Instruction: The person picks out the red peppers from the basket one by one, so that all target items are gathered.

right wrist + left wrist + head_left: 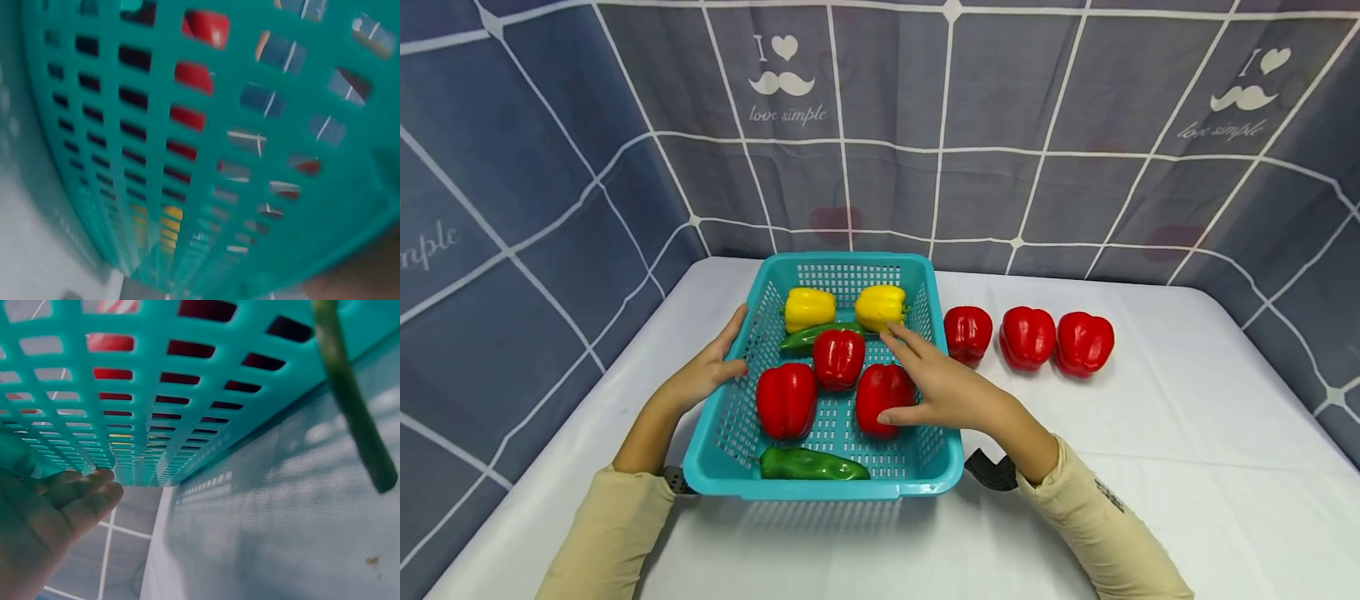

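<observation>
On white cloth (1180,417), backed by gridded grey curtain (985,92), sits the turquoise basket (812,489) of peppers (838,358); left hand (703,372) lies relaxed along its side, right hand (947,387) spreads loose-fingered over its rim.

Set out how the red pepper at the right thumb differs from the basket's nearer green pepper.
The red pepper is broad and blocky; the green pepper is long and slim. The right hand partly covers the red pepper in the head view, while the green pepper lies uncovered. Both look glossy and sit inside the blue basket.
</observation>
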A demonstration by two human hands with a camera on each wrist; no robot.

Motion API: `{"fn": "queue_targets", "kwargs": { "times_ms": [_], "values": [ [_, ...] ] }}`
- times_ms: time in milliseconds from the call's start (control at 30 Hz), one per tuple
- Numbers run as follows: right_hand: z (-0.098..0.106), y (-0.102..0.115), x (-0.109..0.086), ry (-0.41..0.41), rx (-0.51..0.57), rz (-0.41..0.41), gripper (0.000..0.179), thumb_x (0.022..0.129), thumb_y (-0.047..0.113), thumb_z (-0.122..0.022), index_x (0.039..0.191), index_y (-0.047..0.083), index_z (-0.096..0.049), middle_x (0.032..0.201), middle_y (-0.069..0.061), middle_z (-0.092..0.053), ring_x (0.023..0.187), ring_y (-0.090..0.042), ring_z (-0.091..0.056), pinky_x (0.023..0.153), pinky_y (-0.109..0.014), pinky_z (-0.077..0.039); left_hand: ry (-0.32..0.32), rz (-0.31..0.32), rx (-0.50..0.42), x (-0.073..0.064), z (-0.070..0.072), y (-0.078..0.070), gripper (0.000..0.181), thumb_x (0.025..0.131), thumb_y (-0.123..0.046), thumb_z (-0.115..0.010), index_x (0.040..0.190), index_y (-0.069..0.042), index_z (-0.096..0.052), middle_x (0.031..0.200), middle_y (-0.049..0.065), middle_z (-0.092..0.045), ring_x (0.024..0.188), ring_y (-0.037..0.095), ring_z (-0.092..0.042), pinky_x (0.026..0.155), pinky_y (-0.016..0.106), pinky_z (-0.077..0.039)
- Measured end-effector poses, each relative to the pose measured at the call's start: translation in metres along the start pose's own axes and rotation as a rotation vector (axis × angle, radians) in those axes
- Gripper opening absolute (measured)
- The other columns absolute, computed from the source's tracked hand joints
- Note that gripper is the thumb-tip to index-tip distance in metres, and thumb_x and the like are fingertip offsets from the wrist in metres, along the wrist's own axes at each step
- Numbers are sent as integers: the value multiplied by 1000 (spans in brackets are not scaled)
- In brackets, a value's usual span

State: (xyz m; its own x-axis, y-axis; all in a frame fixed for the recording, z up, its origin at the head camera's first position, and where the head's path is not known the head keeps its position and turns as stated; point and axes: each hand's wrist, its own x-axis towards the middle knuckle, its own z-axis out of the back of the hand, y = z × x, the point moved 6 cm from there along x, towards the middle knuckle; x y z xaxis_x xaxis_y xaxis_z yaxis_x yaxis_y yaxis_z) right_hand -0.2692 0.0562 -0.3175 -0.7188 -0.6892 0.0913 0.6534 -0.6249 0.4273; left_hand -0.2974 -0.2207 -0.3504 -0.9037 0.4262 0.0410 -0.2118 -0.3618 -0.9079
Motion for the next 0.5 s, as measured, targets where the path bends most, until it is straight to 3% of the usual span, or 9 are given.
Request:
{"fn": "queue_targets", "kwargs": {
  "times_ms": [100, 300, 500],
  "values": [
    [-6, 4, 4, 36, -51, -7, 95, 73, 52, -66, 145, 6, -22, 151, -10, -20, 135, -26, -27, 92, -41, -46, 3, -2, -5, 0, 0, 0, 90, 76, 0, -42, 145, -13, 15, 152, 13, 14, 133, 45, -7, 89, 60, -36],
    [-18, 8, 12, 111, -252, -65, 98, 69, 55, -68, 141, 0, -30, 143, -14, -36, 132, -27, -33, 105, -45, -33, -7, 8, 11, -1, 1, 1, 90, 76, -1, -42, 145, -12, 15, 152, 13, 14, 134, 43, -6, 93, 58, -33],
    [-26, 9, 14, 184, -398, -135, 97, 65, 56, -71, 136, -2, -38, 133, -15, -48, 123, -28, -43, 104, -47, -32, 3, 1, -14, 0, 0, 1, 90, 77, 0, -42, 145, -14, 15, 152, 13, 15, 134, 44, -6, 91, 60, -35]
  ]
}}
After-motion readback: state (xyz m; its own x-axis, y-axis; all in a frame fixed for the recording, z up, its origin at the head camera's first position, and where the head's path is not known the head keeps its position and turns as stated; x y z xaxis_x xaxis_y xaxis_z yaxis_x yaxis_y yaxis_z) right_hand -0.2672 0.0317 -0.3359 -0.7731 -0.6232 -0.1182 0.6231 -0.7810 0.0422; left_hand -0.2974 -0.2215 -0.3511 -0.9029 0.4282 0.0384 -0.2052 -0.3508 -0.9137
